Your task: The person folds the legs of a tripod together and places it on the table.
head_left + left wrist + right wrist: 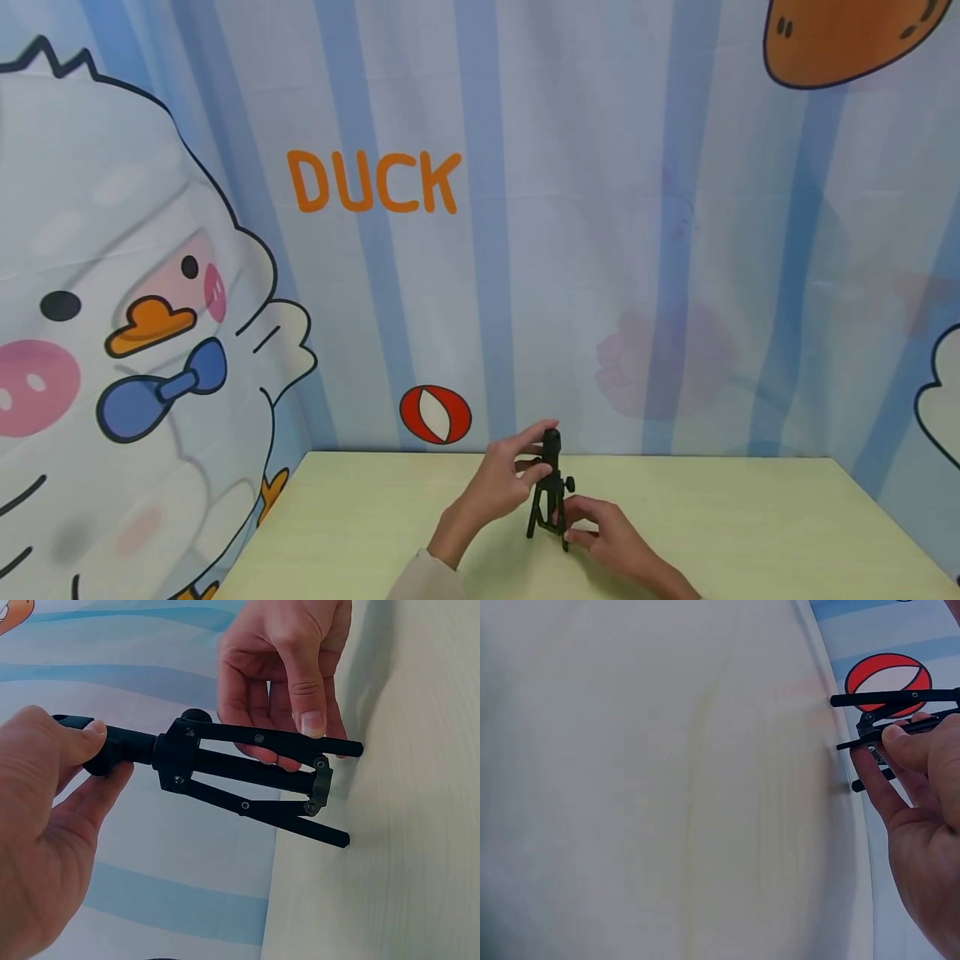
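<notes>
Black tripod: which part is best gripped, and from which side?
Probably the top section, from the left, where the left hand pinches it: it is slim and sits above the jointed, spreading legs, while a knob juts out on the right in the head view.

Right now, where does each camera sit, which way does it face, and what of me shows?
Head: on your head, facing forward and down at the pale yellow table and blue-striped fabric backdrop; your left hand, right hand and a beige sleeve show.
Left wrist: on your left wrist, looking past the left hand at the black three-legged stand; both hands show.
Right wrist: on your right wrist, facing the table and the stand's legs; the right hand shows at the right edge.
Shared: head and left-wrist views both show both hands and the stand.
</notes>
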Motion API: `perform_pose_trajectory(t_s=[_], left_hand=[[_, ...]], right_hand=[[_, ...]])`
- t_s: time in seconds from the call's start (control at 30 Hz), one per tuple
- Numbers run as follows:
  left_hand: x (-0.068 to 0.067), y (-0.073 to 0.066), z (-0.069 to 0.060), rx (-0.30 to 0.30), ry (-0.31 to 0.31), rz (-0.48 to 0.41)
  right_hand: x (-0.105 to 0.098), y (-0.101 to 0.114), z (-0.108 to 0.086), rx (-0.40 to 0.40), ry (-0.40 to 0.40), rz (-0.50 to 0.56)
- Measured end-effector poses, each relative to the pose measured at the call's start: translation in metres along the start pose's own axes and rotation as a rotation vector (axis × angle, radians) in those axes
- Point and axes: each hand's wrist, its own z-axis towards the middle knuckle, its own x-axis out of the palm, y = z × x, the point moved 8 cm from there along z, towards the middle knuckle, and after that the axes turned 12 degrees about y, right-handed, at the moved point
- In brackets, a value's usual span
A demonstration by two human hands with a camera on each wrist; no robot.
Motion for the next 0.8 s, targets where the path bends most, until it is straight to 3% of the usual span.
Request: perform_pose_trajectory(t_s=[0.3, 0.8], left_hand=[[0.0003, -0.0016, 0.0007, 0.03, -0.013, 0.014], [0.0038, -0.0056, 0.0018, 0.063, -0.008, 0.029]], right_hand=[[-0.0018, 0.0012, 0.0011, 0.002, 0.03, 0.097], [0.0014, 0.0029, -0.0017, -0.016, -0.029, 0.029]])
